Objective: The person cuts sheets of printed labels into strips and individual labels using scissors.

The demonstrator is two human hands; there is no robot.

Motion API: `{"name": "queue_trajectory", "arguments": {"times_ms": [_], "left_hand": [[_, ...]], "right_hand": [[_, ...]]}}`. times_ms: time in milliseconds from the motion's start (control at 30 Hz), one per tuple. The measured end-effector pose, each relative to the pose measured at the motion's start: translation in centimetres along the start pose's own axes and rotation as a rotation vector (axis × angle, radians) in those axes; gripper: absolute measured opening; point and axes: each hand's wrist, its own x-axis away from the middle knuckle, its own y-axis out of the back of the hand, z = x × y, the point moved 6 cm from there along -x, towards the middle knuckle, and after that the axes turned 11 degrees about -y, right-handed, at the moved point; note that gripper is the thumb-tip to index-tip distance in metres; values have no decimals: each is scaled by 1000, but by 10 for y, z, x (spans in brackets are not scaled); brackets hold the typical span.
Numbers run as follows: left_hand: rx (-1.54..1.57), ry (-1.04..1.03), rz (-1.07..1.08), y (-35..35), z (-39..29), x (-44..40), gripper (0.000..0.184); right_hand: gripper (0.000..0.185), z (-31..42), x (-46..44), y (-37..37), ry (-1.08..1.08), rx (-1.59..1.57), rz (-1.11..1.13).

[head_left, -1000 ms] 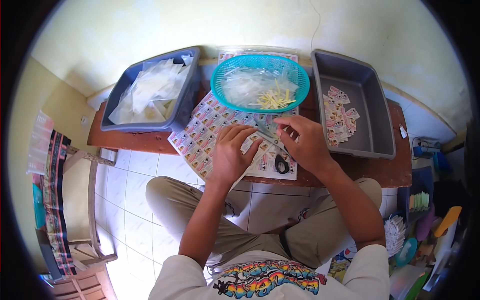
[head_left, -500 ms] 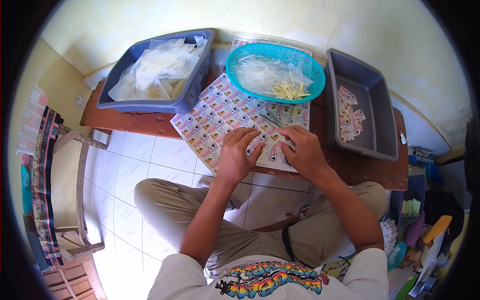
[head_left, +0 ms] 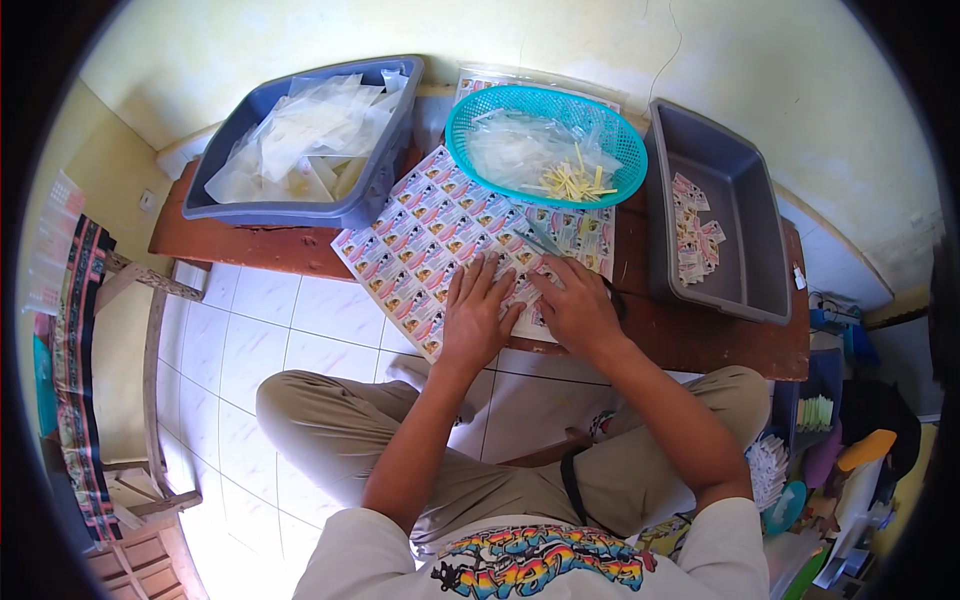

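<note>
A large printed sheet [head_left: 400,262], covered in rows of small colourful labels, lies on the brown wooden bench. My left hand [head_left: 477,308] is flat on its lower middle, fingers stretched out and apart. Beside it, my right hand [head_left: 577,306] rests palm down near the sheet's right edge, its fingers extended over the paper. A pair of scissors [head_left: 540,238] lies partly beneath the right hand; its blades point up-left, and a black handle shows at the hand's right side. What is under both palms is hidden.
A turquoise basket [head_left: 463,165] holds clear plastic bags and yellow strips. Left of it, a blue-grey tub [head_left: 365,212] contains translucent plastic sheets. At right, a grey tub [head_left: 740,225] has cut labels [head_left: 697,235] inside. The brown bench [head_left: 690,340] runs along the wall.
Both hands have flattened onto the sheet from a raised, curled pose. The right hand has shifted left and down, and the scissors' black handle now shows beside it.
</note>
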Motion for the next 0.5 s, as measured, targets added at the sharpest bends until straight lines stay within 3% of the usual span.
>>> {"name": "queue_trajectory", "arguments": {"times_ms": [500], "left_hand": [[62, -18, 25, 9, -10, 22, 46]], "right_hand": [[48, -12, 10, 3, -50, -31, 39]]}}
